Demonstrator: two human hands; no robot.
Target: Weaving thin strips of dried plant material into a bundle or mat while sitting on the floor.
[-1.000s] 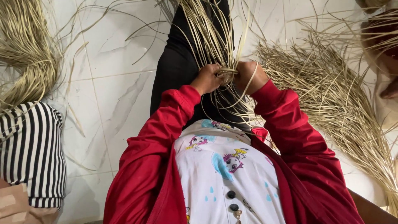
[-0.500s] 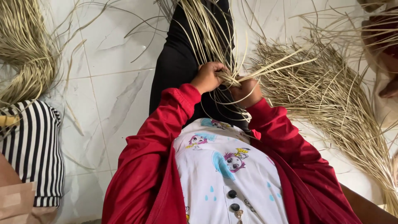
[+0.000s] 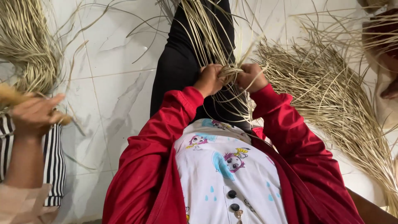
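My left hand (image 3: 210, 79) and my right hand (image 3: 251, 76) meet in front of my chest, both closed on a small woven knot of pale straw strands (image 3: 229, 74). Long loose strands (image 3: 206, 31) fan up and away from the knot over my black-clad legs (image 3: 178, 62). More strands hang down below my hands. My red sleeves (image 3: 161, 132) reach up to both wrists.
A large heap of dry straw (image 3: 331, 95) lies on the white marble tile floor (image 3: 112, 95) at the right. Another bundle (image 3: 25, 45) lies top left. A nearby person's hand (image 3: 35, 114), beside a striped sleeve (image 3: 54, 161), is raised at the left. Another person's edge shows top right.
My right hand moved back up level with the left, pulling strands tight at the knot. The neighbouring person's hand rose into view at the left.
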